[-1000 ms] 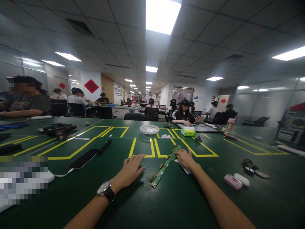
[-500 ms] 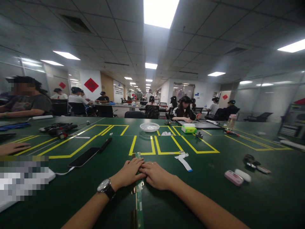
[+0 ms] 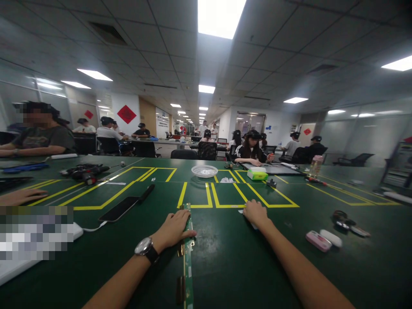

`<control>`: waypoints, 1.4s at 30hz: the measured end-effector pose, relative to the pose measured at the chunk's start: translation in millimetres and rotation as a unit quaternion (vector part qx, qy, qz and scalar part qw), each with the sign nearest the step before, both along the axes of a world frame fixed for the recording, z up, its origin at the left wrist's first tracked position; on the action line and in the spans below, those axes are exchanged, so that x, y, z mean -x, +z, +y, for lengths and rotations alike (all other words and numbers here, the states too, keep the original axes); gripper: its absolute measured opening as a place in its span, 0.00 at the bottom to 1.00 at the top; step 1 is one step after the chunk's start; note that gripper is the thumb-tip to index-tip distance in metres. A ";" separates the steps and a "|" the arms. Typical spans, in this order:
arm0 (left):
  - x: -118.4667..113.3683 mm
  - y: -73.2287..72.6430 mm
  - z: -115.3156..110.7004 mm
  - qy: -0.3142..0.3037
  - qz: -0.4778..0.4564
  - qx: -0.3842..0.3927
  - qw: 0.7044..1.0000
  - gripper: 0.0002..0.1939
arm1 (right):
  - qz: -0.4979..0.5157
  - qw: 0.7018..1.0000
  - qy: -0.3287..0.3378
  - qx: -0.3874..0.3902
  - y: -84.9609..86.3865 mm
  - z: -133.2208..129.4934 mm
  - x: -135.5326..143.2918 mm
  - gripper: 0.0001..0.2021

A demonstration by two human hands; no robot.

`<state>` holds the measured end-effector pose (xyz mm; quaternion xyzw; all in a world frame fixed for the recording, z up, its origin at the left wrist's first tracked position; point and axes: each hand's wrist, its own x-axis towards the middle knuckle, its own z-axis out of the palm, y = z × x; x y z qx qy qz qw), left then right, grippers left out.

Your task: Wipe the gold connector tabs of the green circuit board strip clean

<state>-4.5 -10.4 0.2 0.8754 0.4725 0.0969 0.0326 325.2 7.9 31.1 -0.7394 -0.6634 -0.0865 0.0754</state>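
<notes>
A long, narrow green circuit board (image 3: 188, 268) lies lengthwise in front of me, with brown film tabs along its left side. My left hand (image 3: 174, 228), wearing a watch, grips its upper part, fingers across the board and thumb at its right edge. To the right, my right hand (image 3: 255, 213) is closed over a white flat ribbon cable (image 3: 241, 211). Most of that cable is hidden under the hand, and its fingertips are hard to see.
A white basket (image 3: 204, 171), a green tissue pack (image 3: 257, 174) and a phone (image 3: 120, 209) are on the taped green table (image 3: 225, 274). A pink case (image 3: 318, 241) and keys (image 3: 349, 223) lie right. Another person's hand (image 3: 24, 196) rests at left.
My right hand has left the circuit board and moved right and forward onto the ribbon cable. My left hand has stayed on the board. The view has shifted slightly.
</notes>
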 end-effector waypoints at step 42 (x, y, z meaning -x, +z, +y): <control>-6.1 1.8 1.3 -0.027 0.061 0.111 0.992 0.49 | 0.210 0.830 0.516 -0.043 -37.2 -16.0 109.6 0.07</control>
